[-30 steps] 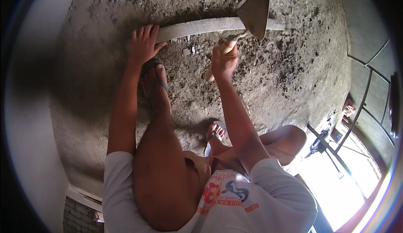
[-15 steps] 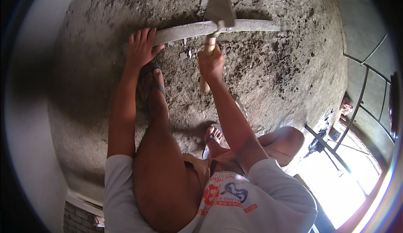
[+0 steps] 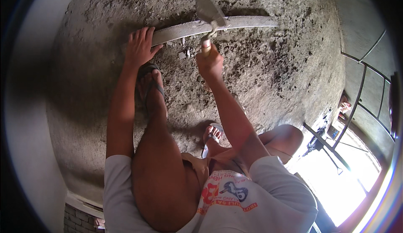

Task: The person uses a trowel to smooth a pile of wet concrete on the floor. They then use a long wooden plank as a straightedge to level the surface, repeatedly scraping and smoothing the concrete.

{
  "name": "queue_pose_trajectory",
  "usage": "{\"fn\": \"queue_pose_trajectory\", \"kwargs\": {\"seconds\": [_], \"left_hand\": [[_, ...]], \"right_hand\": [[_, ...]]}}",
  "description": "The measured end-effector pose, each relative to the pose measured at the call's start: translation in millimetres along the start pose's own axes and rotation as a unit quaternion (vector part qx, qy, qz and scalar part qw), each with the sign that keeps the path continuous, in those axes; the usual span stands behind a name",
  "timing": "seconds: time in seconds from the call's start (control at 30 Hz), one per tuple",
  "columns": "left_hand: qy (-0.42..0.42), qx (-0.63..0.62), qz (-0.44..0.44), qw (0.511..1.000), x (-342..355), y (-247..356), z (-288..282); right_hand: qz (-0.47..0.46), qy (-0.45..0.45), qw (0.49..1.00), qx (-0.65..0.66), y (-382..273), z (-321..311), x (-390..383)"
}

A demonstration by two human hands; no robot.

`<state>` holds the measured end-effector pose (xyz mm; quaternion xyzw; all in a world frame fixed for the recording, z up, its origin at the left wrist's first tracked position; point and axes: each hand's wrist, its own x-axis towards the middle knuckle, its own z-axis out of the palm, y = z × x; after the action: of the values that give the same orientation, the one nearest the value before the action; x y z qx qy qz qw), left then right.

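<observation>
A long, flat, pale grey bar point(image 3: 247, 22) lies across the rough ground, looking curved in this view. My left hand point(image 3: 142, 47) rests over its left end, fingers across the far edge and thumb on the near side, holding it. In my right hand point(image 3: 210, 65) is a trowel point(image 3: 208, 7), my fingers wrapped round its handle. The pointed metal blade aims away from me, tilted left, above the middle of the bar. From here I cannot tell whether the blade touches the bar.
Rough, pitted ground point(image 3: 252, 73) with loose chips point(image 3: 181, 55) surrounds the bar. My sandalled left foot point(image 3: 151, 82) stands just below my left hand. A pale wall point(image 3: 25, 107) runs along the left. Thin metal bars point(image 3: 362, 82) stand at the right, beside a bright opening point(image 3: 336, 187).
The trowel has swung a little to the left, its blade tip now leaning further left. My right hand has shifted slightly left. The left hand and the bar stay nearly as they were.
</observation>
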<state>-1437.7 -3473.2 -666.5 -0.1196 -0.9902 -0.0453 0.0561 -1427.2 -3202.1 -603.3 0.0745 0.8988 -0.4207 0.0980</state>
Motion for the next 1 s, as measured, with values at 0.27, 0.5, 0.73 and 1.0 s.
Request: {"fn": "queue_pose_trajectory", "kwargs": {"seconds": [0.27,0.5,0.73,1.0], "left_hand": [[-0.006,-0.009,0.003,1.000,-2.0,0.9,-5.0],[-0.018,-0.025,0.000,1.000,1.1,0.9,-5.0],[-0.020,0.003,-0.023,1.000,1.5,0.6,-14.8],[0.026,-0.085,0.005,0.996,-8.3,-9.6,-11.0]], "right_hand": [[-0.036,0.006,0.999,-0.017,8.0,13.3,-1.9],[-0.034,-0.013,0.999,0.015,38.5,8.5,-9.9],[-0.052,-0.017,0.998,0.004,3.7,13.3,-19.8],[-0.104,0.011,0.992,0.070,-27.6,9.4,-13.1]]}}
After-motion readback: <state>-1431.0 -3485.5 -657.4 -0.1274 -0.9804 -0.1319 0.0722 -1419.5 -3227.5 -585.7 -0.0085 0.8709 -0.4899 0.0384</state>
